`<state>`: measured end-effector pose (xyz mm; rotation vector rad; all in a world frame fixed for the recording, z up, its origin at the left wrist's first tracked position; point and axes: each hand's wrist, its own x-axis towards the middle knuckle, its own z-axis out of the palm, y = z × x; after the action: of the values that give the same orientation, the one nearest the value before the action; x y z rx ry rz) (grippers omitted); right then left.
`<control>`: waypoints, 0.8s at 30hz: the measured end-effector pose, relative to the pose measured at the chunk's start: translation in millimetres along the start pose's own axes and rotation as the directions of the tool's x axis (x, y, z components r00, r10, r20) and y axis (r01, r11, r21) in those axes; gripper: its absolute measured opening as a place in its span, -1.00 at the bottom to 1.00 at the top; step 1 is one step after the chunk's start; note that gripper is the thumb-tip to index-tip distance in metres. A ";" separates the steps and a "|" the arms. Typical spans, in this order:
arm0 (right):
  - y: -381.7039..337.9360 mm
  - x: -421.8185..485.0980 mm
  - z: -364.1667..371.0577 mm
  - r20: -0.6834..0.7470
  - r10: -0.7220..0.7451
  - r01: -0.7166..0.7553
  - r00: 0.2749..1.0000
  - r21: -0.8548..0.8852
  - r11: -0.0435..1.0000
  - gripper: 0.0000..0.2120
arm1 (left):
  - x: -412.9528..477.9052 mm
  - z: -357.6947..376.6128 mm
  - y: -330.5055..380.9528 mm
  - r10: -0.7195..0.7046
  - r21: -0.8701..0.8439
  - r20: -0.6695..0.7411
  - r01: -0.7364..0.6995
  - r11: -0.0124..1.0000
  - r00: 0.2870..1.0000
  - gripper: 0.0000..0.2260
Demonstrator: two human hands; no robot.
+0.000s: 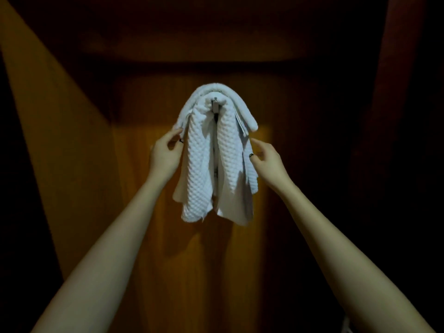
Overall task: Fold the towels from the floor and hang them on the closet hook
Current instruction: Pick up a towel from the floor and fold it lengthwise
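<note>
Two white towels, as far as the dim light lets me judge, hang from the hook. A waffle towel falls in two lobes straight below the hook, while a smooth towel arches over the top of the hook and droops to each side of it. The wooden closet panel stands behind the hook. The left hand is below and left of the hook, its thumb and forefinger meeting the waffle towel's left edge. I cannot tell whether they pinch the cloth or only touch it. The right hand is below and right of the hook, its fingers loosely spread and their tips at the cloth's right edge, gripping nothing that I can see. I judge the hanging step to be at its close, with both hands settling or evening out the drape rather than carrying any weight. The next move calls for a light release on both sides together, drawing the hands away without dragging either edge, since an uneven tug could slide the bundle off the small hook. Whether more towels wait on the floor is out of view.
</note>
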<state>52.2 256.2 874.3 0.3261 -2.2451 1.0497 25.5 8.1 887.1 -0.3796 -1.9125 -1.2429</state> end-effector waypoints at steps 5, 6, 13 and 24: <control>13.8 -96.8 0.3 0.110 0.075 -0.076 0.991 0.004 0.997 -0.52 | -105.6 -12.7 16.5 -0.028 0.173 0.094 0.012 0.985 0.995 -0.68; 17.3 -120.0 1.0 0.139 0.085 -0.086 0.987 0.001 0.996 -0.51 | -128.9 -12.9 19.3 -0.051 0.200 0.120 0.026 0.980 0.992 -0.68; 57.2 -288.6 -5.2 0.326 0.274 -0.269 0.905 -0.060 0.961 -0.52 | -297.6 12.4 28.8 -0.204 0.371 0.440 0.030 0.928 0.874 -0.64; 176.4 -566.8 -32.5 0.517 0.726 -0.576 0.454 -0.451 0.682 -0.49 | -569.7 78.8 4.1 -0.453 0.494 0.824 -0.040 0.868 0.340 -0.57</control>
<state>421.5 372.9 423.3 -0.4099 -3.2721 1.1508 350.7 174.5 442.7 -0.7091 -3.2779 -0.6534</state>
